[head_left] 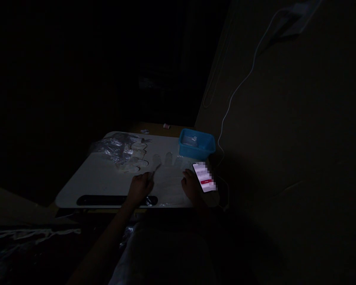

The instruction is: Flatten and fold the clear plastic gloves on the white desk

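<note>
In the dim light my left hand (141, 186) is closed, with a thin pale strip (156, 169) sticking up from its fingers; the strip's kind is too dark to make out. A pale, flat, see-through sheet (169, 184) lies on the white tabletop (86, 174) between my hands. Along its far side are rounded whitish pieces (169, 158). My right hand (190, 186) rests at the sheet's right edge, thumb and fingers apart, with nothing visible in it. Just right of that hand lies a lit phone (203, 177).
A crumpled clear plastic bag (114, 146) and several whitish rounded pieces (140, 153) lie at left. A blue basket (197, 151) with a clear packet stands back right. A dark slot (102, 200) runs along the front edge. A white cable (240, 84) hangs down the right wall.
</note>
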A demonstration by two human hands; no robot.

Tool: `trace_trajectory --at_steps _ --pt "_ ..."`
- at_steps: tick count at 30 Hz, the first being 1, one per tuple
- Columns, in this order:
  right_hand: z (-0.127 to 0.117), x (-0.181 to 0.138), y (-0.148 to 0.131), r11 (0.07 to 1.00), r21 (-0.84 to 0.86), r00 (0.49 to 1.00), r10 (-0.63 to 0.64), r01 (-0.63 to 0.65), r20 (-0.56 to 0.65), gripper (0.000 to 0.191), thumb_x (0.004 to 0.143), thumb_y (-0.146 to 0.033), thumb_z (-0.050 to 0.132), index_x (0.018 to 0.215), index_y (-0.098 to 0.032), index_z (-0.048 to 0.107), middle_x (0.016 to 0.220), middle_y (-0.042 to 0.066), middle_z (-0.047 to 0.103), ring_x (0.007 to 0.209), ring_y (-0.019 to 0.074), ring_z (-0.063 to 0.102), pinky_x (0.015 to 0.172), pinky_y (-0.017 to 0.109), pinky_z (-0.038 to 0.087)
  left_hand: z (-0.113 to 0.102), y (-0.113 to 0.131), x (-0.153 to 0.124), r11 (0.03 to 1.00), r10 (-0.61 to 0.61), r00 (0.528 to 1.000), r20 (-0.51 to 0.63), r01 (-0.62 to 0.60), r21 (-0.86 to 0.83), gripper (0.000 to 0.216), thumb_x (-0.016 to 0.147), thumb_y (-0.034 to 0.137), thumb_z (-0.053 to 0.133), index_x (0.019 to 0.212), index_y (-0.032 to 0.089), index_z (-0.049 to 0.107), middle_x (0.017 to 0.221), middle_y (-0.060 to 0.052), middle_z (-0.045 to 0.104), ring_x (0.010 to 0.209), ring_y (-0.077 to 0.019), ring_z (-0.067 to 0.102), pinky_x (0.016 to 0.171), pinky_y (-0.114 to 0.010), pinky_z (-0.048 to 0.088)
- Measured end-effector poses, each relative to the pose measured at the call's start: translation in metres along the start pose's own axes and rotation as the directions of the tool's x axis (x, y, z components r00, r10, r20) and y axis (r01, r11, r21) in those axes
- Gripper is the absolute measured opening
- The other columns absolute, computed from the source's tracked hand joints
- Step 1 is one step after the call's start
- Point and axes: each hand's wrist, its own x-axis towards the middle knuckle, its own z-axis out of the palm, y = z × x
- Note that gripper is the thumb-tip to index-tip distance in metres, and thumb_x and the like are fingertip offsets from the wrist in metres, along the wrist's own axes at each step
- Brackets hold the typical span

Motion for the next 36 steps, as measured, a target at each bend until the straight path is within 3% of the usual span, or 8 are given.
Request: trace_trajectory --at_steps 13,22,25,28,32,36 --pt "0.000 0.001 0.001 1.000 -0.014 1.000 -0.008 0.008 0.014 0.033 0.075 -0.013 0.043 0.103 -0.009 0.061 0.116 0.013 0.056 0.109 0.0220 0.050 0.096 0.033 0.038 0.000 0.000 0.000 1.000 -0.017 0.999 -0.034 0.018 0.016 0.029 0.080 0.030 0.040 0.097 0.013 0.055 0.074 -0.008 0.065 0.070 -0.0212 0.061 0.067 -0.031 0.041" --pt "0.000 0.000 0.001 1.000 -0.019 1.000 -0.008 0.008 0.004 0.034 0.077 -0.014 0.042 0.104 -0.010 0.060 0.115 0.012 0.057 0.109 0.0212 0.050 0.096 0.033 0.038 0.003 -0.001 -0.005 0.947 0.159 0.983 -0.091 -0.178 -0.269 0.038 0.080 0.038 0.042 0.110 0.017 0.052 0.092 -0.006 0.065 0.082 -0.0188 0.058 0.077 -0.032 0.043" --pt "0.001 0.000 0.002 1.000 -0.008 1.000 -0.008 0.008 0.007 0.034 0.077 -0.014 0.042 0.105 -0.011 0.060 0.116 0.012 0.056 0.109 0.0207 0.049 0.096 0.033 0.038 0.002 -0.005 -0.003 0.936 0.072 0.984 -0.162 -0.123 -0.329 0.036 0.083 0.033 0.035 0.107 0.016 0.055 0.099 -0.008 0.063 0.089 -0.0190 0.057 0.080 -0.032 0.043" --pt "0.001 0.000 0.003 1.000 0.003 1.000 -0.004 0.004 0.012 0.034 0.077 -0.013 0.042 0.106 -0.011 0.059 0.116 0.012 0.056 0.110 0.0204 0.049 0.096 0.033 0.037 0.002 -0.009 0.001 0.959 -0.032 0.984 -0.176 -0.019 -0.284 0.034 0.083 0.028 0.034 0.101 0.015 0.060 0.098 -0.010 0.064 0.089 -0.0195 0.056 0.080 -0.033 0.043" --pt "0.002 0.000 0.003 1.000 0.009 1.000 -0.003 0.003 0.010 0.034 0.076 -0.013 0.042 0.105 -0.012 0.060 0.117 0.012 0.055 0.111 0.0209 0.048 0.096 0.034 0.037 0.003 -0.009 0.003 0.986 0.038 0.991 -0.132 -0.058 -0.153 0.028 0.080 0.027 0.043 0.097 0.022 0.064 0.112 -0.007 0.059 0.099 -0.0218 0.051 0.085 -0.038 0.040" --pt "0.001 -0.001 0.002 1.000 0.030 1.000 -0.002 0.002 0.001 0.034 0.077 -0.014 0.042 0.105 -0.014 0.060 0.117 0.011 0.055 0.110 0.0209 0.048 0.095 0.035 0.038 0.002 -0.003 0.002 0.999 0.031 0.997 -0.077 -0.034 -0.037 0.027 0.080 0.028 0.044 0.098 0.027 0.064 0.121 -0.006 0.053 0.106 -0.0259 0.045 0.084 -0.042 0.038"
